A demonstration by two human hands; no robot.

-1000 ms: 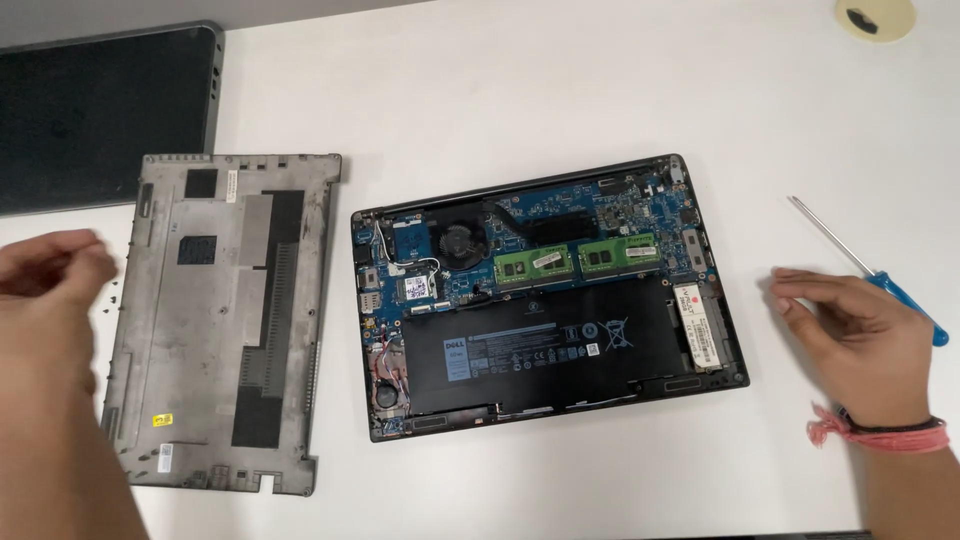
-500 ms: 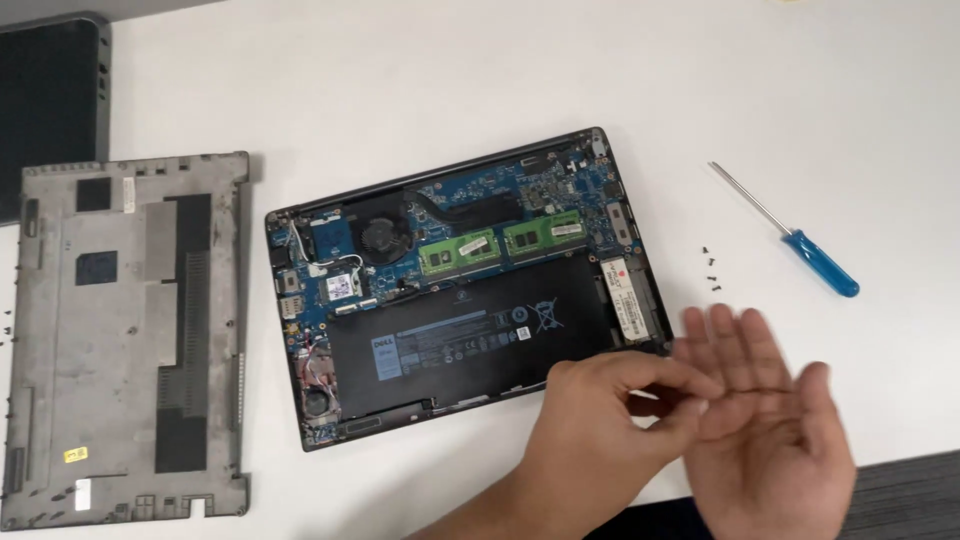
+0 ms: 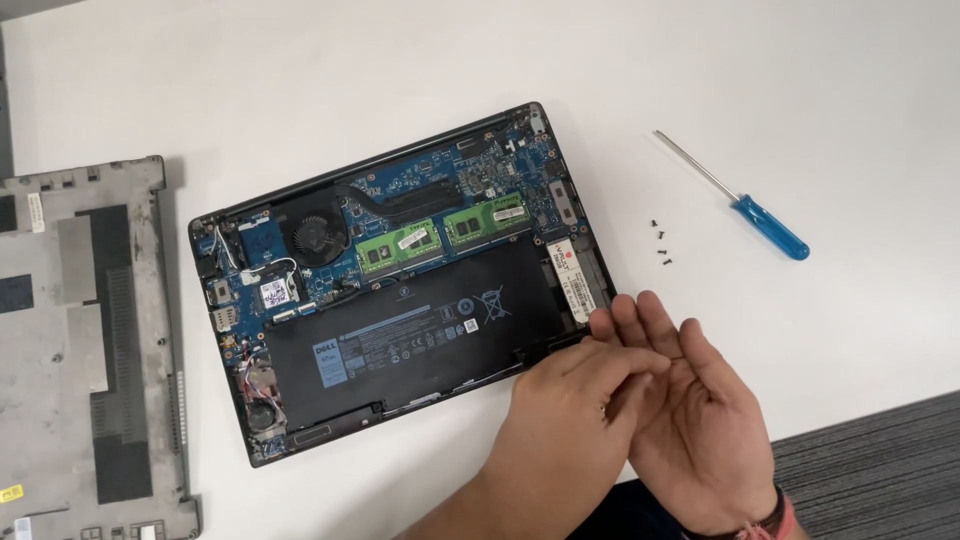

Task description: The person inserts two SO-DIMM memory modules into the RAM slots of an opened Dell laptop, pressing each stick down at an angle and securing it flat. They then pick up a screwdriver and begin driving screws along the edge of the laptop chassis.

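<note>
Hands first: in the view from your head, both of your hands are low on the right, just past the near right corner of the open black laptop (image 3: 400, 300) with its bottom cover off. Your right hand (image 3: 700, 420) is turned palm up, flat and open, with its fingers (image 3: 650, 325) held close side by side and pointing away from you. Your left hand (image 3: 570, 420) comes in from the left and its fingers (image 3: 635, 368) are bunched together, with the tips pressed down onto your right palm. You can't tell if something tiny is pinched there, because it is too small to see. A pink and black band (image 3: 775, 515) sits on your right wrist.

The laptop lies open on the white tabletop (image 3: 300, 90), a little tilted. Inside you can see a big flat black battery (image 3: 410, 345) on the near side, two green memory sticks (image 3: 445, 235) above it, and a round black fan (image 3: 312, 238) to their left. A small white card with a red dot (image 3: 570, 275) sits at the right end.

The grey metal bottom cover (image 3: 85, 350) lies inside up at the left, apart from the laptop. On the right, well away from your hands, a thin screwdriver with a blue handle (image 3: 735, 200) rests on the tabletop. Four tiny black screws (image 3: 660, 243) lie just beside it.
</note>
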